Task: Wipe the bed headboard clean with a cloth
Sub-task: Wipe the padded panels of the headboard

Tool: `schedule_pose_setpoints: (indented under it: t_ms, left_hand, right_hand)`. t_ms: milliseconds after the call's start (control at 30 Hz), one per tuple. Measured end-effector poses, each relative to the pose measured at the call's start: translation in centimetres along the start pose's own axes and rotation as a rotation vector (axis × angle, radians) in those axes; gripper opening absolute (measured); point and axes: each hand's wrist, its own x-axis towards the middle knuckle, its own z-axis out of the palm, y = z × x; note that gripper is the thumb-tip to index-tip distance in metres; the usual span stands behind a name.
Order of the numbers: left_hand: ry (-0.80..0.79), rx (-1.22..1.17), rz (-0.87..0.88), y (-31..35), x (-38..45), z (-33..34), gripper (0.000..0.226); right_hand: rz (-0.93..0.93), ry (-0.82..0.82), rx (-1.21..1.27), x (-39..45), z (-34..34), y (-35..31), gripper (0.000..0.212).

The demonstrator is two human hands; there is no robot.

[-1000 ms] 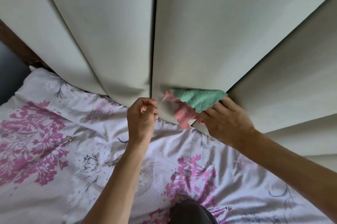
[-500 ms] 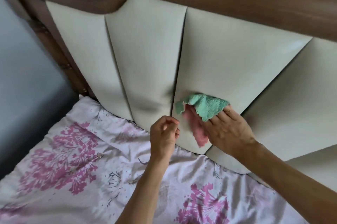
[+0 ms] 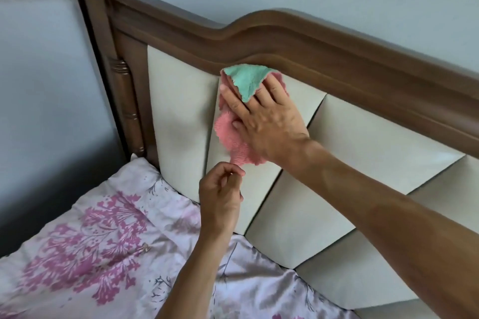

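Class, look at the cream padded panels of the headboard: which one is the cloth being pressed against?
The second panel from the left post. The right hand presses the pink-and-green cloth flat near its top, under the wooden rail; the other panels are bare.

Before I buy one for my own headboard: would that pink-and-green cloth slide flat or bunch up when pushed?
Probably floppy: the cloth folds and droops below the right hand. It would likely bunch unless pressed by spread fingers. It looks light and fluffy against the cream panels.
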Motion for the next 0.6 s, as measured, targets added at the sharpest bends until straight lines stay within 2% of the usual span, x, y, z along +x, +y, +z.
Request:
schedule_pose_setpoints:
  t_ms: [100,167,233,300,367,433,500,533,600]
  left_hand:
    - [0.018,0.001,0.051,0.9,0.4,-1.3,0.011]
    - [0.020,0.036,0.148,1.5,0.5,-1.2,0.012]
    - [-0.009,0.108,0.279,2.2,0.6,0.0,0.021]
    - [-0.077,0.139,0.393,3.0,0.7,1.9,0.033]
    - [-0.129,0.103,0.457,3.4,1.4,3.2,0.042]
    - [-0.135,0.088,0.466,3.5,2.1,4.1,0.050]
    - [-0.053,0.136,0.461,3.3,2.5,4.9,0.053]
    - [0.007,0.179,0.445,3.4,2.7,5.5,0.054]
    - [0.074,0.357,0.436,4.2,3.4,7.3,0.058]
  right_hand:
    - [-0.034,0.017,-0.017,-2.4,0.0,1.1,0.076]
    - [-0.006,0.054,-0.001,-4.1,0.3,1.7,0.069]
    - [-0.008,0.018,-0.016,-4.0,0.1,1.4,0.067]
    - [-0.081,-0.088,-0.010,-3.0,-0.4,1.0,0.073]
    - [-0.178,-0.093,0.064,-1.9,-1.1,1.5,0.077]
    - [-0.283,-0.090,0.232,-1.5,-2.5,3.9,0.067]
    - [-0.401,-0.012,0.360,-1.6,-4.1,6.7,0.049]
    - [-0.427,0.085,0.362,-1.6,-4.4,8.2,0.042]
    - [-0.363,0.317,0.308,-1.6,-4.9,11.4,0.037]
